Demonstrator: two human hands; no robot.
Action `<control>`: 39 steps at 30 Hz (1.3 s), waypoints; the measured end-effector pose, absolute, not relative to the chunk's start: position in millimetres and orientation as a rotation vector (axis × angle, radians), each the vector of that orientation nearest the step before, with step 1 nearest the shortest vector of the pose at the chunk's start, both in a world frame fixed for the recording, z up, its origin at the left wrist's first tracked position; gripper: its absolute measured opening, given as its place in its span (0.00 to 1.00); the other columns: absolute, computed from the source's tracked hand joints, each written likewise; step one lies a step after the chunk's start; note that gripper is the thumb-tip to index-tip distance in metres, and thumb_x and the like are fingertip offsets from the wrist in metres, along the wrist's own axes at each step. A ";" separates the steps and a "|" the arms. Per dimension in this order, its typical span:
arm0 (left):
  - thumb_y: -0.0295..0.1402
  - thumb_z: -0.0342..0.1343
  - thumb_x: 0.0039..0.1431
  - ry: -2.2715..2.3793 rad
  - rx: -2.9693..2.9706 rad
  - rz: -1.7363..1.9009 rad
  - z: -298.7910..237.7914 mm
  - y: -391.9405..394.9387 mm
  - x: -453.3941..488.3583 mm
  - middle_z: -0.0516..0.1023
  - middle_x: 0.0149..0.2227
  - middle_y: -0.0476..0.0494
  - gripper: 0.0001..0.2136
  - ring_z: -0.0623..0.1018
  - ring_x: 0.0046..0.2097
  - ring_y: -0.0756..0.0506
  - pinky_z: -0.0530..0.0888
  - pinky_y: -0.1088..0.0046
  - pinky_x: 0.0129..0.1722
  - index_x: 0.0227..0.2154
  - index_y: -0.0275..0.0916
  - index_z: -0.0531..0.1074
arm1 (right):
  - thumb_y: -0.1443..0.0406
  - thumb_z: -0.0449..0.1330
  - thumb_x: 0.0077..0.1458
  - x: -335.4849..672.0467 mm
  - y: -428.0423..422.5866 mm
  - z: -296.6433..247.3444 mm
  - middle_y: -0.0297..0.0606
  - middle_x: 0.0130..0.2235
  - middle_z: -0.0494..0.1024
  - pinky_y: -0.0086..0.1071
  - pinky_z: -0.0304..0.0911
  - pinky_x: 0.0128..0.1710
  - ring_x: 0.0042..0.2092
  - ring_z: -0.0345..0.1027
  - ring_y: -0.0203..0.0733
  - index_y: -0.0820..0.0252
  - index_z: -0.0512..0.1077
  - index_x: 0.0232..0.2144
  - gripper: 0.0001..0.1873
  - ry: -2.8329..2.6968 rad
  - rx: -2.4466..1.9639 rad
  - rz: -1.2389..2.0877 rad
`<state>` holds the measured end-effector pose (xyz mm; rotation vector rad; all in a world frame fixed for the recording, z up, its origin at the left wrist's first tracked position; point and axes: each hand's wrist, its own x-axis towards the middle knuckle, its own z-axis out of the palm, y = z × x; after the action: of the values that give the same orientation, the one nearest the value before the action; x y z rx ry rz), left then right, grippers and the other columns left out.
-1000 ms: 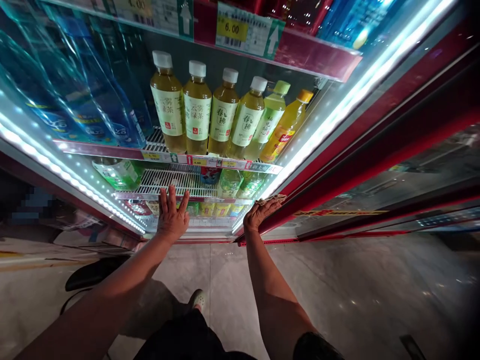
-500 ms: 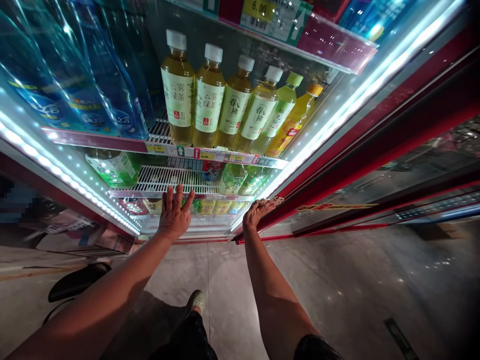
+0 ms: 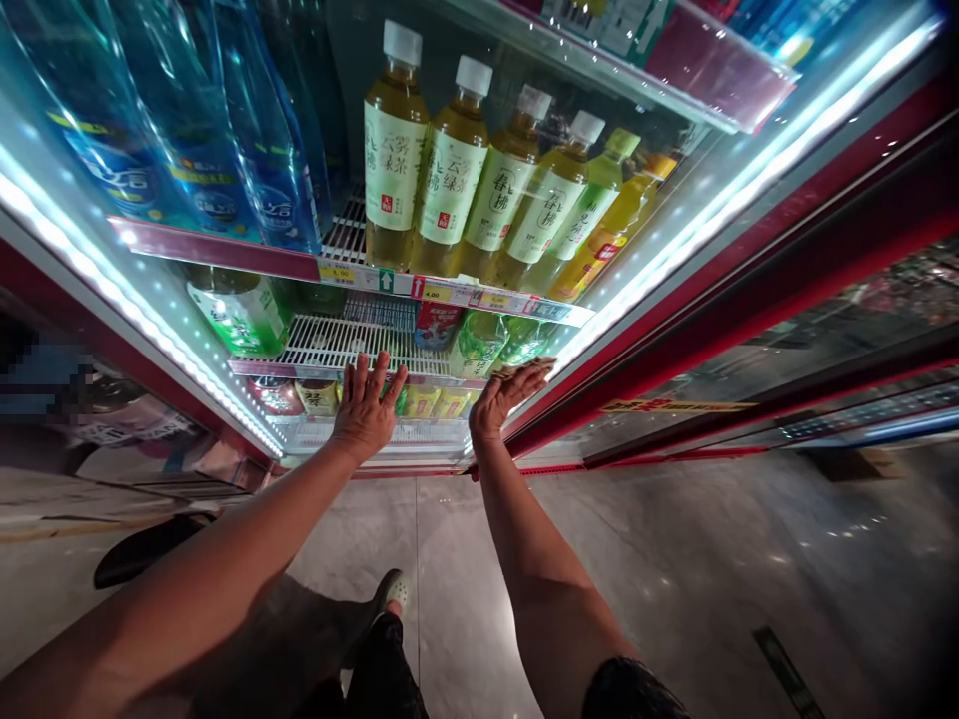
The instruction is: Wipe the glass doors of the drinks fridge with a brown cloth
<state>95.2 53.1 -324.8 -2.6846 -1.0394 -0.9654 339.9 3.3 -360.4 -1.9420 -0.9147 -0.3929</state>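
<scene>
My left hand (image 3: 367, 407) is held out with its fingers spread and nothing in it, in front of the lower wire shelf (image 3: 319, 340). Under the fingers of my right hand (image 3: 500, 399) is a crumpled brownish cloth (image 3: 524, 368), partly covered by them. That hand is at the shelf's right end, beside the bright light strip (image 3: 636, 268). Green-labelled bottles (image 3: 479, 342) lie just behind it. A red package (image 3: 437, 324) sits farther in on the same shelf. Whether the cloth touches the shelf edge, I cannot tell.
Above stand several tea bottles (image 3: 394, 160) and large blue bottles (image 3: 274, 150), behind a price rail (image 3: 450, 292). A big green-labelled bottle (image 3: 236, 315) lies at lower left. The red-framed door (image 3: 674, 340) is on the right. Below is tiled floor (image 3: 457, 569).
My right hand has moved left with the cloth, from the door-side edge to the shelf's right end. My left hand has shifted slightly right and up. The camera view has shifted too.
</scene>
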 end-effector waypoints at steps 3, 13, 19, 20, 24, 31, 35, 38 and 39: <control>0.24 0.58 0.58 -1.015 -2.666 -0.962 -324.7 54.1 92.2 0.22 0.75 0.46 0.51 0.27 0.74 0.32 0.45 0.37 0.72 0.73 0.51 0.29 | 0.59 0.45 0.68 339.0 3.3 -365.9 0.58 0.76 0.36 0.72 0.36 0.68 0.75 0.11 0.58 0.66 0.46 0.74 0.37 -1.243 -1.915 -0.450; 0.23 0.54 0.61 -1.051 -2.806 -0.807 -332.2 60.4 71.7 0.32 0.76 0.52 0.46 0.31 0.75 0.38 0.34 0.44 0.74 0.73 0.54 0.32 | 0.67 0.45 0.65 356.8 -1.5 -376.4 0.60 0.75 0.39 0.77 0.35 0.66 0.76 0.14 0.61 0.67 0.51 0.73 0.35 -1.150 -1.925 -0.525; 0.23 0.56 0.60 -1.137 -2.821 -0.793 -339.3 57.3 59.2 0.27 0.76 0.51 0.48 0.31 0.75 0.35 0.32 0.38 0.72 0.73 0.57 0.31 | 0.71 0.46 0.63 382.8 -19.5 -367.2 0.53 0.73 0.54 0.74 0.34 0.67 0.77 0.27 0.58 0.58 0.63 0.68 0.32 -1.372 -2.000 -0.526; 0.23 0.56 0.59 -1.166 -2.814 -0.810 -341.3 56.5 55.9 0.26 0.75 0.51 0.49 0.30 0.75 0.34 0.31 0.36 0.71 0.73 0.58 0.32 | 0.70 0.45 0.64 385.6 -17.9 -363.2 0.56 0.74 0.50 0.74 0.35 0.67 0.77 0.25 0.58 0.61 0.60 0.70 0.33 -1.274 -1.999 -0.568; 0.22 0.58 0.57 -1.253 -2.783 -0.836 -347.1 52.9 49.7 0.20 0.75 0.50 0.50 0.28 0.74 0.30 0.33 0.30 0.69 0.73 0.59 0.34 | 0.69 0.44 0.64 364.4 -5.4 -363.8 0.59 0.74 0.46 0.74 0.37 0.66 0.76 0.15 0.59 0.69 0.59 0.70 0.33 -1.220 -1.940 -0.571; 0.23 0.60 0.56 -1.277 -2.698 -0.896 -344.0 55.0 37.2 0.15 0.74 0.49 0.53 0.27 0.73 0.26 0.36 0.29 0.69 0.72 0.59 0.29 | 0.72 0.48 0.59 365.4 -12.1 -366.6 0.47 0.72 0.59 0.72 0.33 0.69 0.77 0.27 0.57 0.55 0.71 0.62 0.32 -1.513 -1.950 -0.520; 0.23 0.60 0.55 -1.346 -2.660 -0.923 -347.3 59.3 25.1 0.15 0.74 0.48 0.54 0.27 0.73 0.25 0.37 0.28 0.68 0.72 0.58 0.27 | 0.71 0.47 0.60 358.8 -5.9 -369.9 0.51 0.73 0.54 0.74 0.33 0.67 0.76 0.21 0.60 0.61 0.69 0.64 0.31 -1.389 -1.940 -0.592; 0.22 0.60 0.55 -1.349 -2.694 -0.901 -351.9 59.0 21.9 0.15 0.74 0.48 0.55 0.27 0.73 0.26 0.38 0.28 0.69 0.72 0.57 0.26 | 0.72 0.49 0.58 341.2 -6.0 -383.6 0.42 0.68 0.68 0.70 0.30 0.69 0.76 0.34 0.56 0.49 0.74 0.60 0.31 -1.782 -1.905 -0.472; 0.22 0.60 0.55 -1.353 -2.698 -0.886 -353.1 58.7 20.8 0.15 0.74 0.49 0.55 0.27 0.74 0.26 0.38 0.29 0.69 0.72 0.57 0.26 | 0.72 0.49 0.57 339.4 -7.3 -386.3 0.39 0.66 0.71 0.68 0.29 0.70 0.75 0.39 0.54 0.45 0.75 0.59 0.32 -1.911 -1.880 -0.440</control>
<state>20.8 58.7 -353.1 -2.6984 -1.3531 -0.8862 339.4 -7.3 -386.3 -1.8797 -1.9114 -0.4396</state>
